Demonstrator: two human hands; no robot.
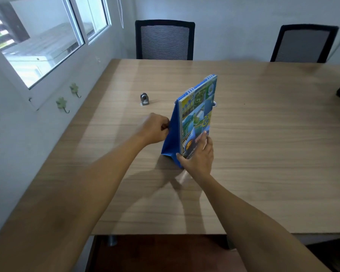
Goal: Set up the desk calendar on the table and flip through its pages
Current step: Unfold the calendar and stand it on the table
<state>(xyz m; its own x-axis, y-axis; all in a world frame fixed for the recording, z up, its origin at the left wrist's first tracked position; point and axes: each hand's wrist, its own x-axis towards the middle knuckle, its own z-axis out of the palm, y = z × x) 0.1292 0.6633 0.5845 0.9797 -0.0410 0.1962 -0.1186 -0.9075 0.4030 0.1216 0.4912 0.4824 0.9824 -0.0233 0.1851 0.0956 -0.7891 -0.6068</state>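
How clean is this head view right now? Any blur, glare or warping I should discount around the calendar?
Head view: wide-angle warp bends the window frame and table edges. The forearms and the calendar cover print look softly blurred. Light comes from the window; shadows fall toward the near edge below the right hand. The left hand pinches the blue back panel. No strong glare.

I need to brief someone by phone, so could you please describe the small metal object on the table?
On the wooden table, look left of the upright blue desk calendar, toward the window wall. The small silver metal fitting stands alone there, the only shiny grey item on the surface.
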